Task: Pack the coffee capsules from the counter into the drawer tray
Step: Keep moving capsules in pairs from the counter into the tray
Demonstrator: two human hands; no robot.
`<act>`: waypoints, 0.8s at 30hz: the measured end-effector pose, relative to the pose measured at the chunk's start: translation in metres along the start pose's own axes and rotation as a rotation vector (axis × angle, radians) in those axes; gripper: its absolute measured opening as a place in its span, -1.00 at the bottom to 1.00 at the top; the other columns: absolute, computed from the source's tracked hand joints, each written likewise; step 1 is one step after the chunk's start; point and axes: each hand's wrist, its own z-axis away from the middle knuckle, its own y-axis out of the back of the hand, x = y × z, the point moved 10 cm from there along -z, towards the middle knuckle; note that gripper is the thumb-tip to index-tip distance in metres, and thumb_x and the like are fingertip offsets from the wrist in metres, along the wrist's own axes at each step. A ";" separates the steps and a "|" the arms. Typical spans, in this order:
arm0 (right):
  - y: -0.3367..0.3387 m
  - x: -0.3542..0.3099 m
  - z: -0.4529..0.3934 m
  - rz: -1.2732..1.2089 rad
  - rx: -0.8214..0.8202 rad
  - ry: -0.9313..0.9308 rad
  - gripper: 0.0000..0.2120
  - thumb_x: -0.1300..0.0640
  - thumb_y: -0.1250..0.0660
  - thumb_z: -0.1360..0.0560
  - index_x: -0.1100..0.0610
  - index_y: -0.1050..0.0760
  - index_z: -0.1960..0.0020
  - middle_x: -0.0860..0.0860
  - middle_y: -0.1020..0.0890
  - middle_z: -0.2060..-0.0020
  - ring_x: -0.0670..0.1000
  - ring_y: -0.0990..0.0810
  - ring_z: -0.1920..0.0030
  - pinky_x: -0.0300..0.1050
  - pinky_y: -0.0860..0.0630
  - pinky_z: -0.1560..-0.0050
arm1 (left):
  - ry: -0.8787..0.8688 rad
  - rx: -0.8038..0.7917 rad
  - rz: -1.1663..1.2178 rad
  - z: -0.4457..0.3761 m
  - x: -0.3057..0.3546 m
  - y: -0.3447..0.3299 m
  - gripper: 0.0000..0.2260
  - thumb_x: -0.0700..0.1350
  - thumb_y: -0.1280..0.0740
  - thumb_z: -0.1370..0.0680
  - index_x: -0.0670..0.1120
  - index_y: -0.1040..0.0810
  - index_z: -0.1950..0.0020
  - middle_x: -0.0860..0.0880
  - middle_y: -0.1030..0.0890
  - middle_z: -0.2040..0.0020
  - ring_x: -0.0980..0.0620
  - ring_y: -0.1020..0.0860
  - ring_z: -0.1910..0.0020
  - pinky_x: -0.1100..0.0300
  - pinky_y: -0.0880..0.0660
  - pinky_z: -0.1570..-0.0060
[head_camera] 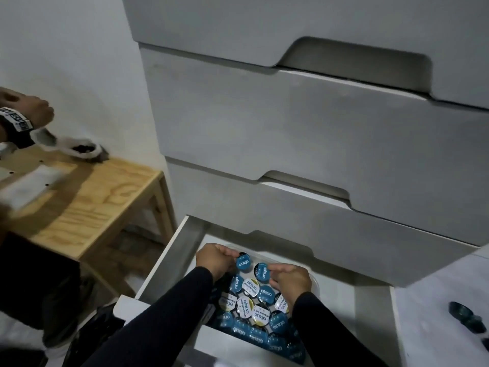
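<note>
Coffee capsules [251, 308], blue-lidded and white-lidded with printed lettering, lay heaped in the drawer tray, lower middle of the view.

Drawer unit [304, 141]: grey-white, several closed fronts with cut-out handles stacked above one open drawer [169, 260] at the bottom.

Wooden side table [87, 197]: pale plywood top, left of the unit, against the wall; white paper and a blurred light-coloured item with dark contents rested on it.

Counter [436, 300]: white surface at right, bearing a few dark blue capsules [461, 312] near its right edge, blurred.

Another person's arm [18, 115]: upper left, above the side table, wearing a patterned wristband.

Hands, both in dark sleeves, inside the drawer over the heap. Left hand [215, 260]: fingers closed on the edge of a blue capsule [243, 263] at the far end of the pile. Right hand [289, 279]: fingers pinched on a dark-rimmed blue capsule [261, 271] just beside the first.
</note>
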 end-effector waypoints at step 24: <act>-0.031 -0.005 -0.025 0.061 -0.035 0.042 -0.88 0.30 -0.40 -0.42 0.12 -0.65 0.20 0.02 -0.69 0.24 0.04 -0.68 0.16 -0.14 -0.59 0.00 | -0.234 0.118 -0.330 0.025 0.041 0.043 -0.87 -0.25 -0.35 -0.50 -0.06 -0.64 0.16 0.06 -0.62 0.21 0.21 -0.55 0.19 0.30 -0.49 -0.03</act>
